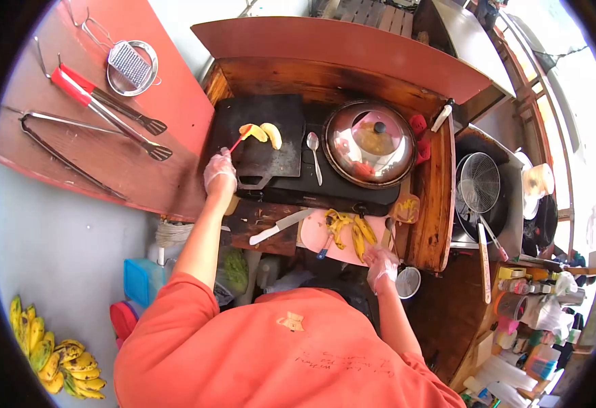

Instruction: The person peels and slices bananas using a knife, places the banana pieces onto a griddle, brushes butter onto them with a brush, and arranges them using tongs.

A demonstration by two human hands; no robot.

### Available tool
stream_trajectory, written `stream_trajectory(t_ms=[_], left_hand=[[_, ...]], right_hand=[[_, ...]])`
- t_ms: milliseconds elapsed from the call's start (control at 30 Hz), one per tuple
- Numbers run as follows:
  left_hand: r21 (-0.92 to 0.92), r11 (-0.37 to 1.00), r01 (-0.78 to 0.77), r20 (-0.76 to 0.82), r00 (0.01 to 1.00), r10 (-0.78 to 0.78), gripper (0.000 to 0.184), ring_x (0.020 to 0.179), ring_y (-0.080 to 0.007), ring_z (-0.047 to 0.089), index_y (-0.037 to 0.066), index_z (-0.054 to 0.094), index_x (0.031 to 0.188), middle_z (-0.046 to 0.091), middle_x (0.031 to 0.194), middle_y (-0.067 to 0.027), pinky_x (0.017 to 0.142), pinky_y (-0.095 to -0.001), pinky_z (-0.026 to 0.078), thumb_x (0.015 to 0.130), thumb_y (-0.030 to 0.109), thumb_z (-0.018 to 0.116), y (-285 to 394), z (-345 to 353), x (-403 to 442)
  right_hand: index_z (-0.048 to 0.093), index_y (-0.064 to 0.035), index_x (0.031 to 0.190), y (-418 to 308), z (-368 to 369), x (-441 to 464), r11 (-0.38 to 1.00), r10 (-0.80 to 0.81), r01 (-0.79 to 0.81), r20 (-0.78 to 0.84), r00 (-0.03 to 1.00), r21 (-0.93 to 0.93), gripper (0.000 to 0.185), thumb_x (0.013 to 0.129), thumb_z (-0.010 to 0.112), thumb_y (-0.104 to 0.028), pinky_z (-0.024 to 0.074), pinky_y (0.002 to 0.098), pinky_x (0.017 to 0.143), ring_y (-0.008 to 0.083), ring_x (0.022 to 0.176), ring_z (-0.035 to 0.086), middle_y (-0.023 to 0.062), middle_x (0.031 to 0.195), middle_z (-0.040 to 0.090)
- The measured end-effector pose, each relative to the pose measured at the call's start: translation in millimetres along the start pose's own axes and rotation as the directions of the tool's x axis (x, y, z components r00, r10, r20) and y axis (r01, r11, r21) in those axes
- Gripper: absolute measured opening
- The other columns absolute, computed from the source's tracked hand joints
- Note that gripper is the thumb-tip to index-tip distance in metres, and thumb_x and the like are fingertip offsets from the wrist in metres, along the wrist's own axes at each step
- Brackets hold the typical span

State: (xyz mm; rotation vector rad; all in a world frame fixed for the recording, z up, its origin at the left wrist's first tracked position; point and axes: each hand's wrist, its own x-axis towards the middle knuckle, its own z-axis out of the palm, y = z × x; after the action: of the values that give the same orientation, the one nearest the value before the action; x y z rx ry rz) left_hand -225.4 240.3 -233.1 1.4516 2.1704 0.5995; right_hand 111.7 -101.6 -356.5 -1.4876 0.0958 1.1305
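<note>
My left hand (pixel 221 170), in a clear plastic glove, is closed around a thin red-handled utensil (pixel 239 141). Its tip reaches the banana pieces (pixel 270 135) on the black griddle (pixel 281 158); the exact shape of its head is hard to make out. My right hand (pixel 382 264), also gloved, rests at the right edge of the pink cutting board (pixel 344 252), fingers apart, beside an unpeeled banana (pixel 359 239). Banana peels (pixel 336 223) lie on that board, along with a blue-handled peeler-like tool (pixel 325 247).
A glass-lidded pan (pixel 371 144) stands right of the griddle, with a spoon (pixel 315 160) between them. A white-handled knife (pixel 279 227) lies left of the board. Tongs (pixel 111 114) hang on the red panel. Banana bunches (pixel 56 353) are lower left; a strainer (pixel 480 182) is at right.
</note>
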Motion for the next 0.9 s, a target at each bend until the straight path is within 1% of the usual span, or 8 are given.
stream_trajectory(t_ms=[133, 200, 233, 333, 467, 600, 700, 900], left_hand=[[0.181, 0.9, -0.396, -0.007, 0.915, 0.404, 0.042, 0.082, -0.0311, 0.07, 0.003, 0.067, 0.091, 0.069, 0.078, -0.0145, 0.075, -0.0456, 0.053, 0.104, 0.039, 0.049, -50.0, 10.8, 6.3], [0.626, 0.57, -0.532, 0.099, 0.78, 0.618, 0.028, 0.091, -0.029, 0.069, 0.004, 0.067, 0.107, 0.069, 0.089, -0.0136, 0.079, -0.0428, 0.055, 0.099, 0.029, 0.056, -52.1, -6.4, 3.1], [0.636, 0.585, -0.502, 0.181, 0.835, 0.52, 0.031, 0.097, -0.03, 0.068, 0.004, 0.063, 0.122, 0.068, 0.097, -0.0138, 0.084, -0.0425, 0.055, 0.096, 0.018, 0.058, -43.0, -15.9, -0.2], [0.5, 0.699, -0.511, 0.271, 0.859, 0.434, 0.028, 0.096, -0.0299, 0.068, 0.004, 0.064, 0.121, 0.068, 0.097, -0.0143, 0.084, -0.043, 0.055, 0.097, 0.015, 0.056, -23.9, -19.4, -2.1], [0.561, 0.574, -0.596, 0.131, 0.749, 0.649, 0.017, 0.089, -0.0309, 0.07, 0.004, 0.065, 0.104, 0.069, 0.092, -0.0154, 0.074, -0.044, 0.057, 0.097, 0.015, 0.055, -17.5, 21.3, 12.1], [0.518, 0.628, -0.582, 0.137, 0.78, 0.61, 0.016, 0.089, -0.0305, 0.071, 0.006, 0.066, 0.099, 0.07, 0.091, -0.0142, 0.075, -0.0433, 0.058, 0.094, 0.018, 0.058, -10.1, 32.7, 9.1], [0.605, 0.612, -0.509, 0.163, 0.832, 0.531, 0.016, 0.09, -0.0283, 0.071, 0.006, 0.067, 0.099, 0.072, 0.094, -0.013, 0.078, -0.0415, 0.057, 0.095, 0.019, 0.058, -18.5, 14.9, 2.8], [0.507, 0.602, -0.617, 0.127, 0.745, 0.655, 0.01, 0.086, -0.0291, 0.071, 0.006, 0.07, 0.085, 0.072, 0.084, -0.0131, 0.074, -0.0403, 0.057, 0.084, 0.014, 0.064, -13.9, -1.5, 9.4]], right_hand=[[0.052, 0.0071, 0.125, 16.6, 5.6, -13.4, 1.0, -0.016, 0.016, -0.031, 0.999, -0.006, 0.034, 0.095, 0.054, -0.008, 0.059, 0.0409, 0.087, 0.0332, 0.105, 0.067, 0.0211, 0.113, 0.064], [0.052, 0.0061, 0.124, 19.9, 9.6, -17.7, 1.0, -0.011, 0.011, -0.059, 0.998, -0.007, 0.033, 0.094, 0.056, -0.008, 0.0595, 0.0412, 0.086, 0.0329, 0.103, 0.067, 0.0211, 0.111, 0.065], [0.052, 0.0055, 0.124, 21.9, 11.0, -21.3, 1.0, -0.008, 0.008, -0.062, 0.998, 0.0, 0.033, 0.094, 0.057, -0.007, 0.0596, 0.0414, 0.086, 0.0326, 0.102, 0.068, 0.0208, 0.11, 0.065], [0.052, 0.0045, 0.123, 24.0, 19.8, -31.0, 0.999, -0.003, 0.006, -0.078, 0.997, 0.035, 0.033, 0.093, 0.06, -0.007, 0.0597, 0.0413, 0.085, 0.0321, 0.1, 0.068, 0.0202, 0.109, 0.066], [0.057, 0.0033, 0.117, 20.1, 40.0, -47.7, 0.996, 0.041, -0.033, -0.113, 0.993, 0.078, 0.027, 0.092, 0.06, -0.007, 0.0596, 0.0406, 0.085, 0.0311, 0.099, 0.069, 0.0187, 0.107, 0.067], [0.05, 0.0044, 0.126, 25.3, 45.0, -54.1, 0.999, 0.01, -0.012, -0.033, 0.999, -0.051, 0.035, 0.097, 0.057, -0.015, 0.0569, 0.0433, 0.094, 0.0336, 0.109, 0.066, 0.0219, 0.119, 0.064], [0.062, 0.0034, 0.11, 22.5, 57.3, -63.5, 1.0, 0.007, -0.007, -0.047, 0.999, 0.005, 0.023, 0.093, 0.058, -0.011, 0.0579, 0.0395, 0.088, 0.0291, 0.101, 0.069, 0.0168, 0.106, 0.068], [0.053, 0.0051, 0.124, 37.4, 56.1, -62.7, 0.995, 0.067, -0.065, 0.024, 0.997, -0.071, 0.032, 0.1, 0.054, -0.015, 0.055, 0.0427, 0.095, 0.0332, 0.113, 0.065, 0.0219, 0.122, 0.064]])
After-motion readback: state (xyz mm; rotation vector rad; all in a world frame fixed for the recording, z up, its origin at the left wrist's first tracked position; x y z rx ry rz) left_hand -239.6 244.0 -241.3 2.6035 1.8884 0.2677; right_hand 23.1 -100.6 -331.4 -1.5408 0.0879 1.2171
